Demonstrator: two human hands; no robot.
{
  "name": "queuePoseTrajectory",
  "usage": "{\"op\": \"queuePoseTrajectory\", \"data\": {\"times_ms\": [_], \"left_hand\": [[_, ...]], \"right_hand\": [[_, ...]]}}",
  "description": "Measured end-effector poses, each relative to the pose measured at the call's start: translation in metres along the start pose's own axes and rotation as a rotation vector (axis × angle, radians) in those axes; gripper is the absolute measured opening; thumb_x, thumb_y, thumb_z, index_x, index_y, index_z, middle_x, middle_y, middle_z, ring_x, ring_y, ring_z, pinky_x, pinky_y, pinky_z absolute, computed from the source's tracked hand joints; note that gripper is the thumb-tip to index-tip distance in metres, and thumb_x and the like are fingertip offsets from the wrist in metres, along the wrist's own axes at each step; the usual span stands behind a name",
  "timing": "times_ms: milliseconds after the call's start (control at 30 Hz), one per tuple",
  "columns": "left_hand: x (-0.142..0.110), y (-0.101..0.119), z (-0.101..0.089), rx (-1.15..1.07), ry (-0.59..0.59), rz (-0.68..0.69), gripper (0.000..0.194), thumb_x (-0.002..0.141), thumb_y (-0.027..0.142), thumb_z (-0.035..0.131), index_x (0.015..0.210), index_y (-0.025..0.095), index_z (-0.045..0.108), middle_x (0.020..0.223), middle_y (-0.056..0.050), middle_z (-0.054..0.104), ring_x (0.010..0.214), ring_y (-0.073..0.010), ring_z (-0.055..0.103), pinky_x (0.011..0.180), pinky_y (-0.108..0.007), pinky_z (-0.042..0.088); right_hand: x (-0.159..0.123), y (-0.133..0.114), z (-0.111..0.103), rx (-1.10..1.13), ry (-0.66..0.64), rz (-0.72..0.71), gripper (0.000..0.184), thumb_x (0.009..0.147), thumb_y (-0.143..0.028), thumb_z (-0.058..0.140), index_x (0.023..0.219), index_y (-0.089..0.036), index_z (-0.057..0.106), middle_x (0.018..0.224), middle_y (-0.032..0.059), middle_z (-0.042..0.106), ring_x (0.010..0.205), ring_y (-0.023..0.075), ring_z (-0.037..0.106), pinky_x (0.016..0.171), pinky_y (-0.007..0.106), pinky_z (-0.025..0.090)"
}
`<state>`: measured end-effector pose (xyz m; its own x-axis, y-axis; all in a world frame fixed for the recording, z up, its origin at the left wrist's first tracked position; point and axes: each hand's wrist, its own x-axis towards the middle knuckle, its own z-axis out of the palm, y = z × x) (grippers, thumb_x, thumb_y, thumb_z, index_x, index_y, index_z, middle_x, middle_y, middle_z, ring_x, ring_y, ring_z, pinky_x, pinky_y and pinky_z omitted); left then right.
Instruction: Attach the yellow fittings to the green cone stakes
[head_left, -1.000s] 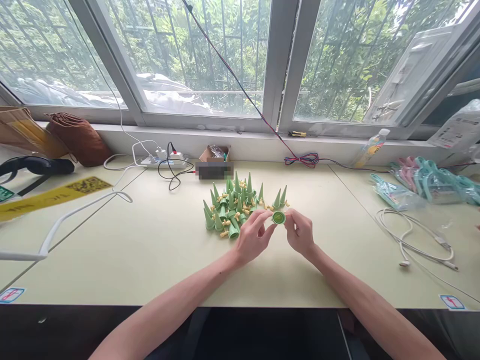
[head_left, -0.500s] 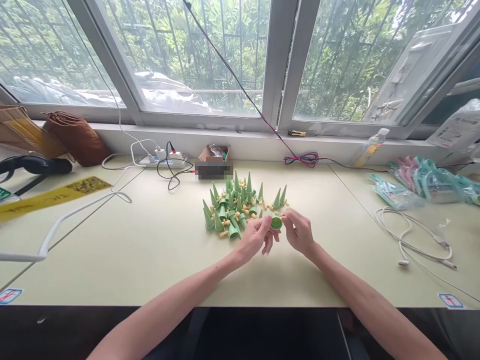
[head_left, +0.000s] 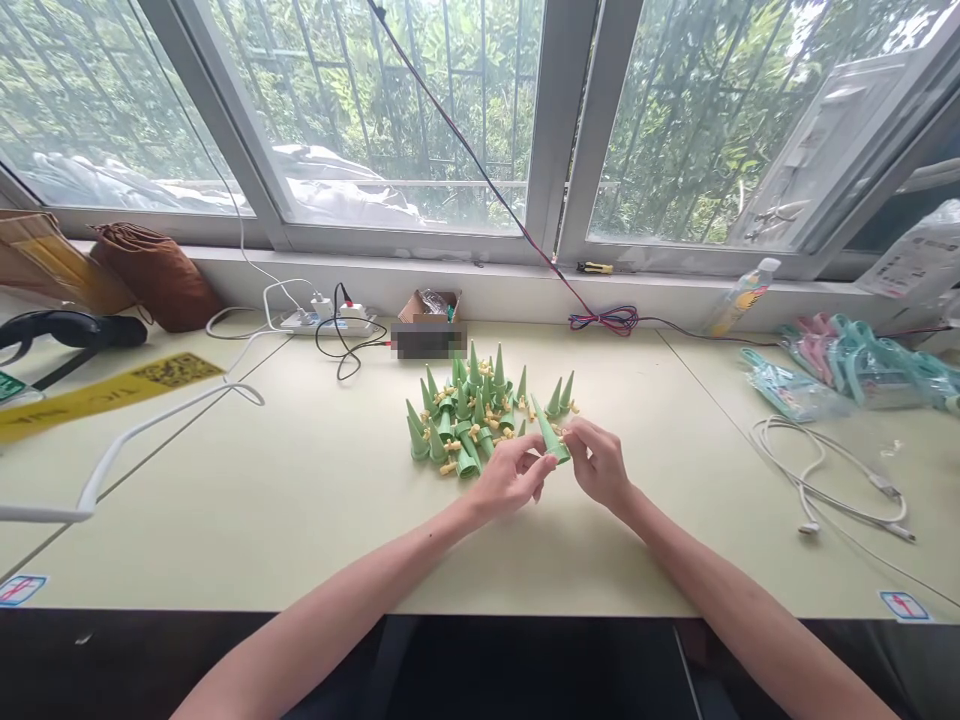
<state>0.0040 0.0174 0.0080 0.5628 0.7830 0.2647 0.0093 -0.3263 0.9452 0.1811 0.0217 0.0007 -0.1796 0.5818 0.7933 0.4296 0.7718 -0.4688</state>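
A green plant watering spike point(head_left: 548, 432) is held between the thumb and fingers of my left hand point(head_left: 516, 472), its tip up and leaning left. Beside the spike's wide collar, my right hand point(head_left: 598, 458) is closed in a pinch on a small yellow valve point(head_left: 565, 432), mostly covered by the fingers. Left of and behind my hands stands a cluster of similar green spikes point(head_left: 459, 425) with yellow side valves, some upright and some tipped over. Two more spikes point(head_left: 560, 396) stand upright just beyond my right hand.
A small cardboard box point(head_left: 430, 305) and a power strip point(head_left: 330, 322) are at the back. To the right lie a coiled white cable point(head_left: 817, 480), bagged teal and pink items point(head_left: 862, 355) and a bottle point(head_left: 744, 297). A yellow tag point(head_left: 112, 393) hangs at left.
The spike in my left hand has turned from showing its open round end toward me to pointing tip up. My left fingers have shifted around it; my right hand has hardly moved.
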Motion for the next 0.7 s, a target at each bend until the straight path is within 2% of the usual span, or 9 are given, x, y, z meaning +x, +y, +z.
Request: {"op": "queuePoseTrajectory", "data": {"times_ms": [200,333,467,700], "left_hand": [[0.0005,-0.0069,-0.0027,0.383,0.086,0.188,0.024,0.094,0.038,0.055,0.083,0.018,0.048,0.062,0.004,0.048,0.053,-0.0094,0.048,0.055,-0.022,0.042],[0.0000,-0.0080,-0.0024,0.524,0.114,0.257,0.012,0.095,0.029,0.053,0.092,0.017,0.051,0.077,0.000,0.052,0.061,-0.0099,0.049,0.062,-0.024,0.043],[-0.0004,-0.0077,-0.0020,0.534,0.100,0.270,0.011,0.097,0.026,0.049,0.102,0.018,0.053,0.087,-0.002,0.054,0.064,-0.0098,0.051,0.064,-0.024,0.045],[-0.0008,-0.0076,0.0023,0.377,0.145,0.134,0.014,0.097,0.026,0.047,0.104,0.019,0.057,0.094,-0.003,0.057,0.057,-0.0065,0.056,0.056,-0.021,0.048]], "right_hand": [[0.0013,0.0005,-0.0002,-0.039,-0.007,0.012,0.033,0.101,-0.020,0.041,0.068,-0.021,0.034,0.060,-0.0039,0.037,0.052,0.0099,0.032,0.048,0.023,0.026],[0.0010,-0.0009,-0.0004,-0.053,-0.010,0.016,0.033,0.100,-0.020,0.042,0.068,-0.021,0.034,0.060,-0.0041,0.037,0.052,0.0096,0.031,0.048,0.024,0.025],[0.0000,-0.0002,-0.0002,-0.061,-0.005,0.007,0.034,0.100,-0.017,0.042,0.067,-0.021,0.033,0.060,-0.0045,0.035,0.052,0.0094,0.030,0.048,0.024,0.025],[0.0007,0.0021,0.0014,-0.072,-0.001,-0.022,0.027,0.099,-0.016,0.043,0.072,-0.020,0.043,0.062,-0.0036,0.040,0.053,0.0094,0.034,0.049,0.023,0.029]]}}
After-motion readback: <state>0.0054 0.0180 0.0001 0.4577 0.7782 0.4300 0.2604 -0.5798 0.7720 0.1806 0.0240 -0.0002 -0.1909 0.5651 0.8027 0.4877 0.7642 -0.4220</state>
